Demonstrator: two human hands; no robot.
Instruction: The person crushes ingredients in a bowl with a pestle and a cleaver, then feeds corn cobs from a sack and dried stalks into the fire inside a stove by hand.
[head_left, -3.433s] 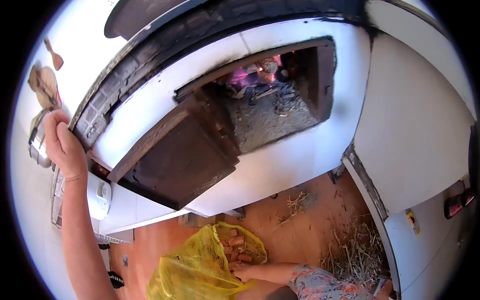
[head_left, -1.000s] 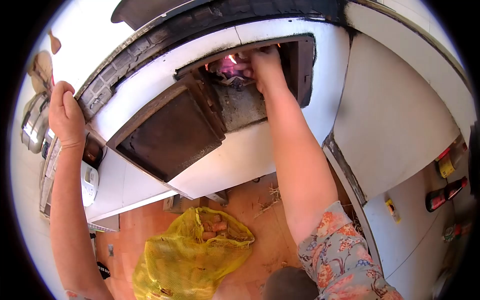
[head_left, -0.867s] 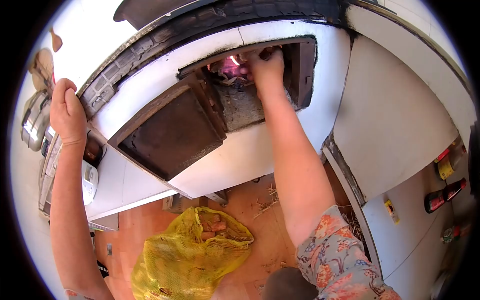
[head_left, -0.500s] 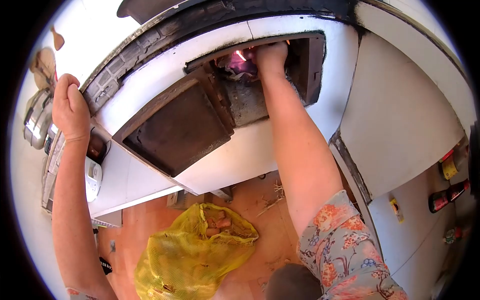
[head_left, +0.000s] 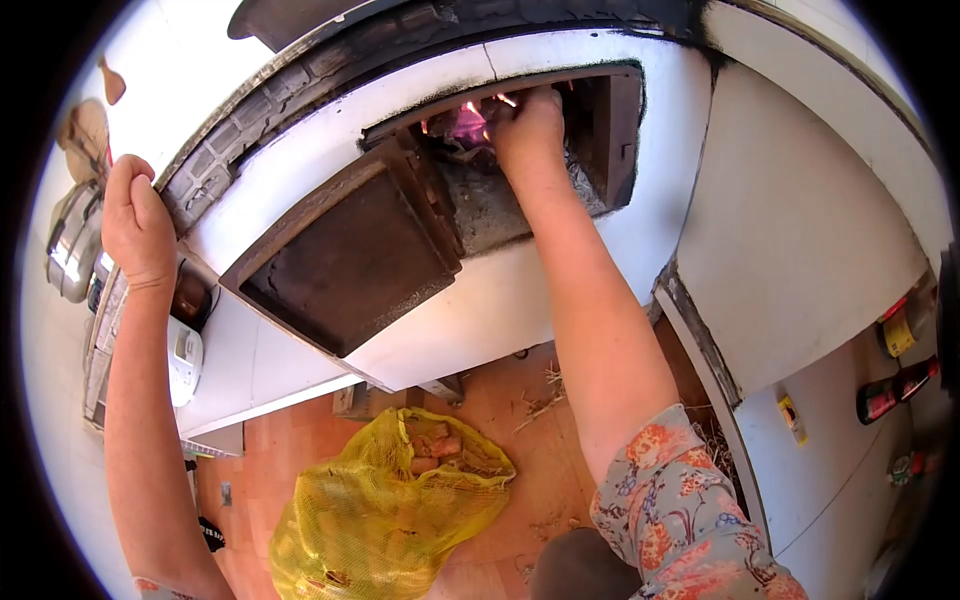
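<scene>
My right hand [head_left: 528, 135] reaches inside the firebox of a white stove [head_left: 590, 270], its fingers curled beside the burning fire [head_left: 468, 125]. What they hold, if anything, is hidden by the hand and the dark opening. Crumpled, shiny material [head_left: 583, 183] lies on the firebox floor to the right of my wrist. The dark metal stove door [head_left: 350, 260] hangs swung out to the left. My left hand [head_left: 138, 220] is closed on the left corner of the stove top's brick edge [head_left: 215, 160].
A yellow mesh sack [head_left: 370, 510] with reddish-brown chunks [head_left: 437, 445] at its mouth lies on the floor below. Twigs [head_left: 545, 400] are scattered near it. A white appliance [head_left: 185, 360] stands at left. Bottles [head_left: 895, 388] and a small yellow packet [head_left: 793, 420] are at right.
My right hand has shifted slightly left and down in the firebox, closer to the flames. More of the shiny material shows at its right. My left hand stays on the stove corner.
</scene>
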